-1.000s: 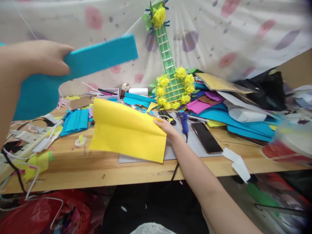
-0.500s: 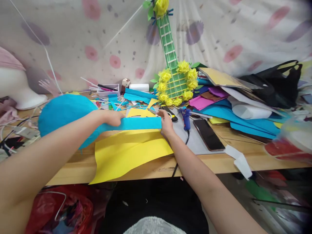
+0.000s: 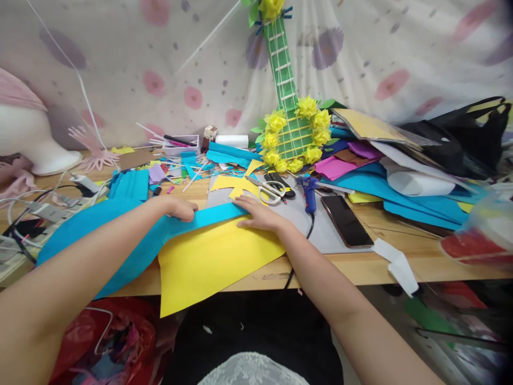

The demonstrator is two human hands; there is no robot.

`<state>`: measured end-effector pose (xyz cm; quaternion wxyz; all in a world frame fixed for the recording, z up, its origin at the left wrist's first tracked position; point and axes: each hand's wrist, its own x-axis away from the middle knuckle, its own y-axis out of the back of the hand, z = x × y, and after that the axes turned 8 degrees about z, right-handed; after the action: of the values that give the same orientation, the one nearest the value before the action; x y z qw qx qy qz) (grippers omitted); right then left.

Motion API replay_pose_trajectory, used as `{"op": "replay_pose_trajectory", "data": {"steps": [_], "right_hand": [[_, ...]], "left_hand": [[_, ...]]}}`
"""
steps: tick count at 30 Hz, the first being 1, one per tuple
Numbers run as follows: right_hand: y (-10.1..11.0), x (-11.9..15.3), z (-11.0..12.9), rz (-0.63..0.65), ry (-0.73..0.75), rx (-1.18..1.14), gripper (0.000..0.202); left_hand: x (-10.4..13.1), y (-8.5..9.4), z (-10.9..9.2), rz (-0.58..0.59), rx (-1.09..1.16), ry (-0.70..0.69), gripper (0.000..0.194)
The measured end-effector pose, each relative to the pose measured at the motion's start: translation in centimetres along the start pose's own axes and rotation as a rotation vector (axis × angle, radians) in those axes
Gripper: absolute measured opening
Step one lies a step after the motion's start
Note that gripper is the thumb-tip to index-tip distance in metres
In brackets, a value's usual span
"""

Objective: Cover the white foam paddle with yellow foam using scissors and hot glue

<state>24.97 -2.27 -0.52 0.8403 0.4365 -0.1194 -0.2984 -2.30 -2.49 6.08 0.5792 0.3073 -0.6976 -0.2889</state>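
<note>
A blue guitar-shaped cutout, with a wide rounded body and a long neck, lies at the left with its neck across a yellow sheet. My left hand is closed on the neck near the body, its fingertips partly hidden. At the neck's far end, my right hand lies flat with fingers stretched, pressing the strip against the yellow sheet. Just beyond sit yellow cut scraps and white-handled scissors on a grey mat.
A blue glue gun and a phone lie to the right. Behind stands a green guitar model with yellow flowers. Stacked coloured sheets fill the right; a power strip with cables is at the left edge.
The blue cutout has come down from the air onto the yellow sheet and table. My right hand went from gripping the neck's end to lying flat on it.
</note>
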Motion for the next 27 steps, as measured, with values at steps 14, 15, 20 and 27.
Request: {"op": "replay_pose_trajectory", "data": {"steps": [14,15,20,27], "right_hand": [[-0.2,0.0,-1.3,-0.068,0.040,0.001,0.052],[-0.2,-0.1,-1.3,-0.065,0.038,0.000,0.053],[-0.4,-0.2,-1.5,-0.072,0.019,-0.002,0.057],[-0.6,-0.2,-1.5,-0.187,-0.035,-0.008,0.054]], "left_hand": [[1.8,0.7,-0.2,0.177,-0.026,0.038,0.080],[1.7,0.7,-0.1,0.180,-0.052,0.042,0.080],[1.3,0.4,-0.2,0.198,-0.140,0.088,0.087],[1.3,0.4,0.4,0.069,-0.085,0.034,0.068]]}}
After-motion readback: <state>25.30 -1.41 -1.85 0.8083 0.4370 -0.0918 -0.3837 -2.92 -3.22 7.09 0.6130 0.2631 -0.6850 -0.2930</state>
